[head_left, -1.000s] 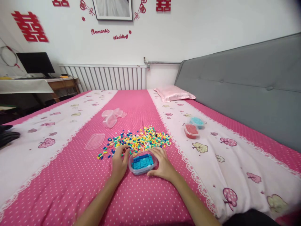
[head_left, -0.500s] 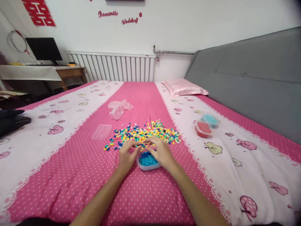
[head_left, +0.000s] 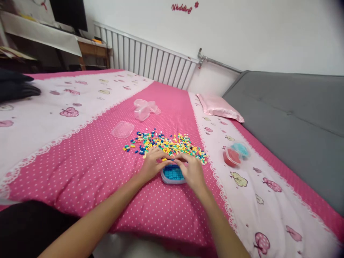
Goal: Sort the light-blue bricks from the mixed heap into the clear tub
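My left hand (head_left: 155, 162) and my right hand (head_left: 190, 168) meet fingertip to fingertip over the far rim of a clear plastic container (head_left: 173, 182). Both are closed in a pinch; a dark blue bit shows at the fingertips, too small to make out. Blue toy building bricks (head_left: 173, 172) lie packed in rows inside the container. Just beyond my hands spreads a loose pile of small toy building bricks (head_left: 174, 145) in yellow, white, green, dark blue and pink. My fingers hide part of the pile and the container's far edge.
A clear lid (head_left: 123, 129) lies left of the pile, with more clear plastic pieces (head_left: 145, 109) behind it. To the right stand a container of red pieces (head_left: 231, 157) and one of light blue pieces (head_left: 241, 150). A pink pillow (head_left: 219, 108) lies by the grey headboard (head_left: 290, 118).
The view has tilted and shifted, so the bed's front edge now shows. My fingertips have come together over the container's far rim; both hands stay closed.
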`<state>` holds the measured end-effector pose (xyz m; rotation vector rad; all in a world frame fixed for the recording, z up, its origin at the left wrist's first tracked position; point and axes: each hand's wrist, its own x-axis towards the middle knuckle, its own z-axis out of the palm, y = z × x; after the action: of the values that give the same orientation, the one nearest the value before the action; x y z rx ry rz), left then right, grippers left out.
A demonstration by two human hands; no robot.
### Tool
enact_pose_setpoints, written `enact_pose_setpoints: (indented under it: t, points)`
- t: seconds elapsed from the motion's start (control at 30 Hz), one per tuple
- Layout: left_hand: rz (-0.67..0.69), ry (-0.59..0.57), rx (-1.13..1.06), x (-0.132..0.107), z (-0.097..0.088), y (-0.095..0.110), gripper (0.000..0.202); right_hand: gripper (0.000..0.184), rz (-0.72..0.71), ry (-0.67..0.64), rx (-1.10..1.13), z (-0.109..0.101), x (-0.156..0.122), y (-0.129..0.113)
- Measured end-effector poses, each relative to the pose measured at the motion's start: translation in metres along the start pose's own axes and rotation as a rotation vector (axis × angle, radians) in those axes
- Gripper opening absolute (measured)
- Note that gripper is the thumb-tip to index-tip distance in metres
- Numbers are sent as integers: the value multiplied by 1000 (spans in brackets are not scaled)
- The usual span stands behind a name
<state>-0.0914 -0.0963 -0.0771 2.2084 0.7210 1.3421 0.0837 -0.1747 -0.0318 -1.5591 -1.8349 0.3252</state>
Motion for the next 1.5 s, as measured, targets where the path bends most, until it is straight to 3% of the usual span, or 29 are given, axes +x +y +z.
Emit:
enact_pose_setpoints:
  t: [0.43, 0.9, 1.3, 1.5]
  points:
    - [8, -21, -1, -4, 4, -4, 35, 28, 168, -208, -273, 0, -12, -3]
    - [8, -41, 6, -3, 3, -2, 37, 28, 228, -268, -448, 1, -9, -16]
    - [24, -33, 29, -2, 2, 0, 37, 23, 185, -156, -446, 2, -12, -17]
    - [30, -18, 32, -3, 2, 1, 34, 9, 132, 13, -323, -6, -12, -21]
